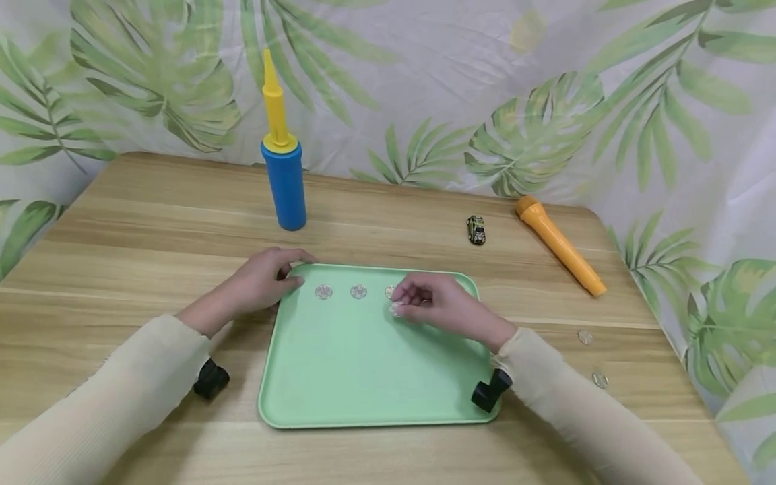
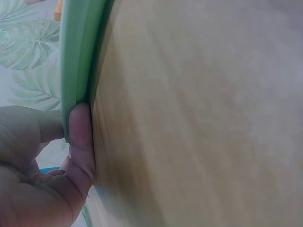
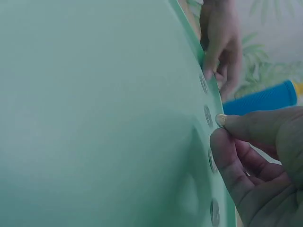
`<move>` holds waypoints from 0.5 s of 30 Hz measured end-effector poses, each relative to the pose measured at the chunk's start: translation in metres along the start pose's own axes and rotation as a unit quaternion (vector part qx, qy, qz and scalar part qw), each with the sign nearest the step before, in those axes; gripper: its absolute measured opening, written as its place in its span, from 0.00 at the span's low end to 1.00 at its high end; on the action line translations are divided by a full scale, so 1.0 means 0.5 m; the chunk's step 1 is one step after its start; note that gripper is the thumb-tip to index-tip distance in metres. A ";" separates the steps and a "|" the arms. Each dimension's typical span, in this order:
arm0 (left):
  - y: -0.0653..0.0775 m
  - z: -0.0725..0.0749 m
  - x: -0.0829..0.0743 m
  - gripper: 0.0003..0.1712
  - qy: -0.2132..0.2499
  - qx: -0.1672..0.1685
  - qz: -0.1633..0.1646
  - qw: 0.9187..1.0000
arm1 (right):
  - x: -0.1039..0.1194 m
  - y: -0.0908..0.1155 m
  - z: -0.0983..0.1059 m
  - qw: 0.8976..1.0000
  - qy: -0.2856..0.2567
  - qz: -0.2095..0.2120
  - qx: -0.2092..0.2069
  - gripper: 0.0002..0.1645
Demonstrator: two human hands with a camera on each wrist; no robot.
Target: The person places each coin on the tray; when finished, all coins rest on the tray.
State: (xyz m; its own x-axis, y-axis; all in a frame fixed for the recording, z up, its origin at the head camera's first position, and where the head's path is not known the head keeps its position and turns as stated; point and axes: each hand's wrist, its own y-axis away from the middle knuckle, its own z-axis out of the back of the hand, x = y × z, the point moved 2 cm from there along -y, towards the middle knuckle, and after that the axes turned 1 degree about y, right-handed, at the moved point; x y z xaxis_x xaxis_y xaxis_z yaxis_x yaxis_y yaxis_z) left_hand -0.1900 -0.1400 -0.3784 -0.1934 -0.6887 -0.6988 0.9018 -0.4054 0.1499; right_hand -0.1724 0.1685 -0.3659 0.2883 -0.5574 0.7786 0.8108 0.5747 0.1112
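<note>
A green tray [image 1: 376,364] lies on the wooden table. My left hand [image 1: 263,279] grips its back left corner; in the left wrist view, the fingers [image 2: 80,132] pinch the rim from both sides. Along the tray's far edge lie silver coins in a row: a left coin [image 1: 324,292], a middle coin [image 1: 358,292] and a third coin [image 1: 389,292] partly covered by fingers. Over the row, my right hand [image 1: 439,303] pinches a small shiny coin [image 3: 220,120] between thumb and finger. Behind that hand, a fourth coin [image 3: 215,213] shows only in the right wrist view.
Two loose coins lie right of the tray, one farther coin [image 1: 585,337] and one nearer coin [image 1: 599,380]. Behind stand a blue and yellow hand pump [image 1: 286,182], a toy car [image 1: 476,230] and an orange microphone [image 1: 560,246]. A leaf-patterned cloth [image 1: 424,87] hangs behind the table.
</note>
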 end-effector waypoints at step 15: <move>0.004 0.003 0.000 0.22 0.012 -0.003 -0.005 1.000 | 0.087 -0.102 -0.119 0.994 -0.028 0.060 0.089 0.08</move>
State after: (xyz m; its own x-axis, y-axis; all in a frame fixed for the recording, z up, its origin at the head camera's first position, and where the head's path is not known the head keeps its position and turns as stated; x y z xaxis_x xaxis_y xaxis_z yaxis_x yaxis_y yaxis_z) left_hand -0.1887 -0.1417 -0.3771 -0.1921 -0.6698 -0.7173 0.9022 -0.4081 0.1395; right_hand -0.1710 0.0797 -0.3745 0.3446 -0.4476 0.8252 0.6681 0.7344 0.1193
